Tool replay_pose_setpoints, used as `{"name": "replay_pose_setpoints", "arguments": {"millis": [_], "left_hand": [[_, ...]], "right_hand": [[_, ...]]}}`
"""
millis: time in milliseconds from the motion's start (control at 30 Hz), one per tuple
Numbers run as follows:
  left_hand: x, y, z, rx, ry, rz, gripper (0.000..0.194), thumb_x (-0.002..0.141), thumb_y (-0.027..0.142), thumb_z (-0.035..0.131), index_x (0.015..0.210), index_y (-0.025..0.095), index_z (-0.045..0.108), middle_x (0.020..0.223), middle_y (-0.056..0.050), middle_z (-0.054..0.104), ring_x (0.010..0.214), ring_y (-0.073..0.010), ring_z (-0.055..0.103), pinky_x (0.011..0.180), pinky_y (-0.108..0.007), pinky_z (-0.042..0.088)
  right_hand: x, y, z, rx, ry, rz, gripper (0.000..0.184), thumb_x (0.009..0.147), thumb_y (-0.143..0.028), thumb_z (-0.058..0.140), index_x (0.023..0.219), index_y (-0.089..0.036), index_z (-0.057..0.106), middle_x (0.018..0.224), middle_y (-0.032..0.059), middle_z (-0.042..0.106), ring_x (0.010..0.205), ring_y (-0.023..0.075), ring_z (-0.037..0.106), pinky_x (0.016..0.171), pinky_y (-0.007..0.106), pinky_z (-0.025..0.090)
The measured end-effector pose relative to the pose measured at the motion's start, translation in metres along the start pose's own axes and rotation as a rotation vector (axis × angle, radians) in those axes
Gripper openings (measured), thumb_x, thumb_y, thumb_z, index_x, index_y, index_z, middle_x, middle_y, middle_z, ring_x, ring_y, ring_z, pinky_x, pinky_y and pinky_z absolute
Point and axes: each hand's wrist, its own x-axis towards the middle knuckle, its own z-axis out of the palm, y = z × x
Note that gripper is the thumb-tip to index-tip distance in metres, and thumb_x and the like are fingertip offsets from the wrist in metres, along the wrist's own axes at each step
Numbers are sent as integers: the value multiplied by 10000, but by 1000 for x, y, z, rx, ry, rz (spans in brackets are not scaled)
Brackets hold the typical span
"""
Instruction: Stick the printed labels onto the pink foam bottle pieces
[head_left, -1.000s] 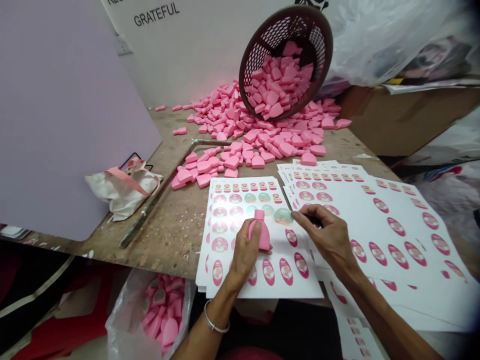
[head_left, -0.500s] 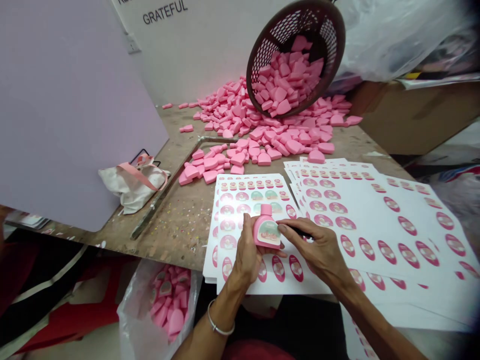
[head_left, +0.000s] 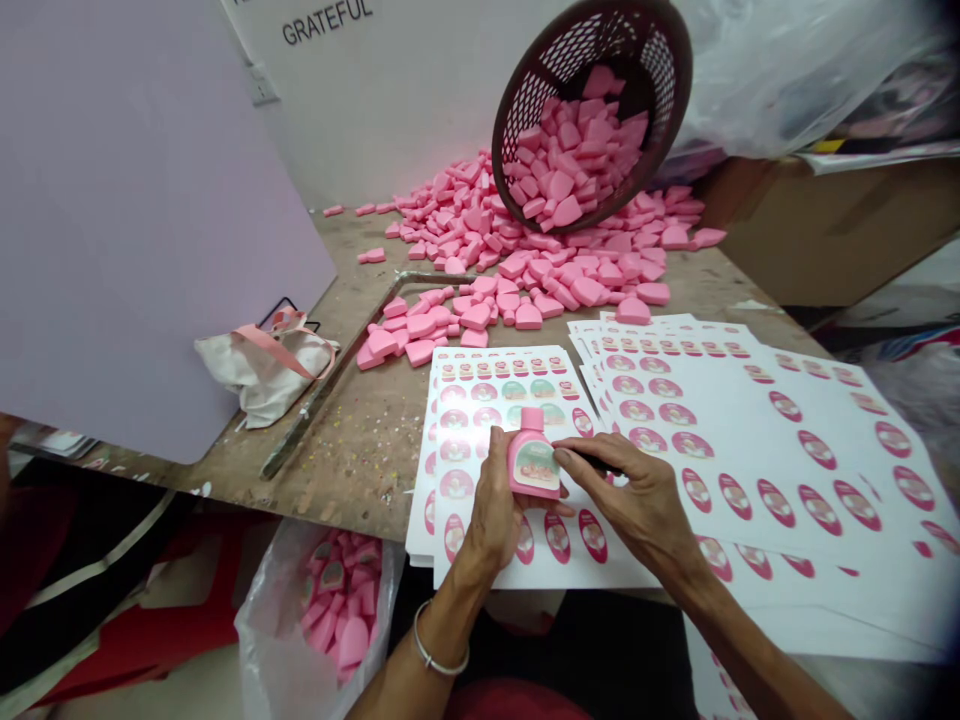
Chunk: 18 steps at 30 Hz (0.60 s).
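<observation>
Head view: pink bottle (head_left: pixel 531 437) being held over sticker sheet (head_left: pixel 600 572) by left hand (head_left: pixel 495 510), fingers clamped round it; dark tool (head_left: pixel 589 457) being pinched by right hand (head_left: pixel 641 500), green label (head_left: pixel 535 464) apparently being touched at edge. Label probably being best smoothed outward, bottle being braced.

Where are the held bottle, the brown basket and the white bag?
Held bottle (head_left: pixel 536 466): head view, on its labelled front.
Brown basket (head_left: pixel 557 72): head view, on its inner wall.
White bag (head_left: pixel 262 391): head view, on its body.
</observation>
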Motion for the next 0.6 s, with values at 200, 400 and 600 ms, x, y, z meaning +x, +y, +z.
{"name": "replay_pose_setpoints", "arguments": {"millis": [200,400,600], "left_hand": [[-2,3,-2,154,-66,86,465,743,493,685,1039,157,560,849,-25,602,655,-134,629,552,-246,564],[-7,3,-8,206,-95,83,406,794,448,646,1058,164,527,814,-9,588,578,-121,629,527,-245,555],[-6,-1,-7,263,240,102,405,798,541,585,982,181,607,1045,-119,641,916,-213,650,598,-215,532]], "right_hand": [[0,-1,1,-78,21,-70,157,835,-366,604,876,-251,702,813,38,698,748,197,612,693,360,496],[2,6,1,-271,102,42,358,749,-507,664,972,-227,658,912,85,697,812,255,633,770,442,493],[-2,3,26,54,-99,184,576,725,-500,691,1211,-254,505,1211,95,604,1063,246,605,876,395,511]]}}
